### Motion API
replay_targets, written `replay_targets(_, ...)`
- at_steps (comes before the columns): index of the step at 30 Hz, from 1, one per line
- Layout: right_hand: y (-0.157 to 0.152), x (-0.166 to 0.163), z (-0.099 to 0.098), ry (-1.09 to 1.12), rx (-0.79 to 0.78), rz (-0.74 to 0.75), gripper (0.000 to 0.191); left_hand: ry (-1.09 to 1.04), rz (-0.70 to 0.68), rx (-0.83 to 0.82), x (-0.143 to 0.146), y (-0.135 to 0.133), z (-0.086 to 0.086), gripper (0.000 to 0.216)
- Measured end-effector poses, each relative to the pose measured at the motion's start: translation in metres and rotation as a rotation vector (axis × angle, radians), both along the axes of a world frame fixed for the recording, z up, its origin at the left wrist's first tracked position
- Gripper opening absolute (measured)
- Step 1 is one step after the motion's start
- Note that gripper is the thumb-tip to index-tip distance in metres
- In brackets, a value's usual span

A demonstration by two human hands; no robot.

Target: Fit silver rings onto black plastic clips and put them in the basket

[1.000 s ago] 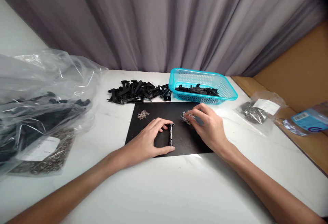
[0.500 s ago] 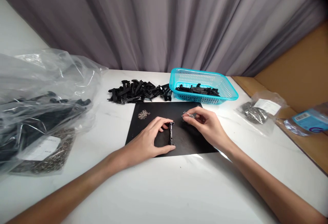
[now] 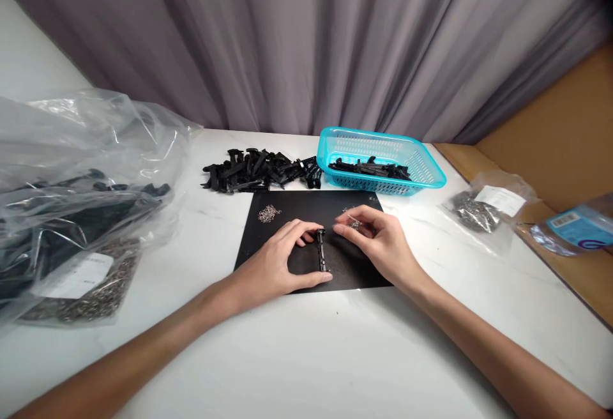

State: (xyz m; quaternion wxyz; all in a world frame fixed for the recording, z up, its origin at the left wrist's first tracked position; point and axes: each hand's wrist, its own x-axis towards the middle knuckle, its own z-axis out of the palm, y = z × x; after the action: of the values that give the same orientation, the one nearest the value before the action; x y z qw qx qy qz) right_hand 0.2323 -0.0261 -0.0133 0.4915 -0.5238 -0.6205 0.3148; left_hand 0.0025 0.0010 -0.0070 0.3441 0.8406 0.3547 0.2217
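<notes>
Between thumb and fingers, my left hand (image 3: 272,259) holds a narrow black plastic part (image 3: 321,251) by its two ends, above the black mat (image 3: 282,272). My right hand (image 3: 378,234) is closed in a pinch just right of that part, and a thin metal pin (image 3: 353,219) shows at its fingertips. Partly hidden behind the right hand lies a small pile of metal pieces (image 3: 354,225). Another small pile of metal pieces (image 3: 269,214) sits at the mat's far left.
A heap of black plastic parts (image 3: 258,170) lies behind the mat. Beside it stands a blue basket (image 3: 431,179) with more black parts inside. Large clear bags (image 3: 86,151) cover the left side. At the right are a bag of metal pieces (image 3: 479,208) and a blue-labelled packet (image 3: 575,224).
My right hand has drawn back from the right-hand metal pile, moving left toward the black part with the thin pin. My left hand has tilted the part slightly.
</notes>
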Motion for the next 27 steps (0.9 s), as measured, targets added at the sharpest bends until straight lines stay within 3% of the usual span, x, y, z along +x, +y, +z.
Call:
replay_targets(8,-0.005,-0.008,-0.004,-0.014,0.033,0.050,0.013,0.006,-0.005,-0.017,0.001,-0.001,0.004,0.057)
replay_targets(18,-0.004,-0.021,-0.009,0.028,0.054,0.057,0.020,-0.011,-0.006,0.014,0.002,-0.002,0.002,0.057)
replay_targets(27,-0.007,-0.027,-0.013,-0.193,0.179,0.006,0.009,-0.021,-0.014,0.043,0.002,-0.002,-0.001,0.058)
